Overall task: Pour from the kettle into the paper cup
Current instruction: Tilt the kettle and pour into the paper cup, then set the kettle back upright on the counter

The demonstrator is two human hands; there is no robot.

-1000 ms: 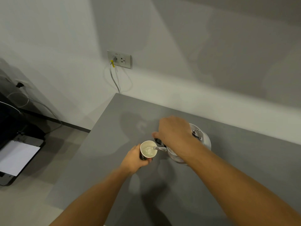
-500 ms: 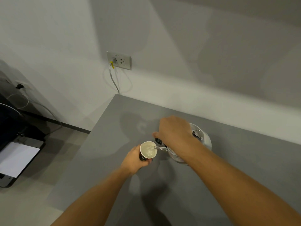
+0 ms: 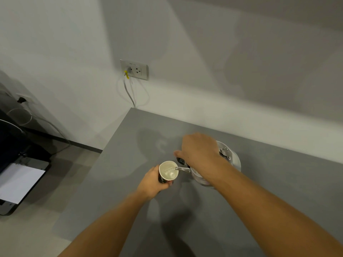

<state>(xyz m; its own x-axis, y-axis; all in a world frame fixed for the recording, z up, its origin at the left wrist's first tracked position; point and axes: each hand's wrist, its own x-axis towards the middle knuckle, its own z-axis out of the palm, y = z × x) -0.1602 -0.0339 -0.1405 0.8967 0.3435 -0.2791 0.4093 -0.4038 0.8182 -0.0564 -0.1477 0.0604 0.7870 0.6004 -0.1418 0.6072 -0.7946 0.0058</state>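
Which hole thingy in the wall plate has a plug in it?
The left socket of the wall outlet, holding the yellow-tagged plug; the right socket is empty.

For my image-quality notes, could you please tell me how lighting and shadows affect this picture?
Head view: soft hand and arm shadows fall across the grey table; a bright band crosses the wall; the kettle shines mildly; wide-angle bending slants the edges; the cup stays sharp.

left hand (image 3: 153, 180): bare, no glove, ring or watch | right hand (image 3: 199, 151): bare | forearms: uncovered, no sleeves in view
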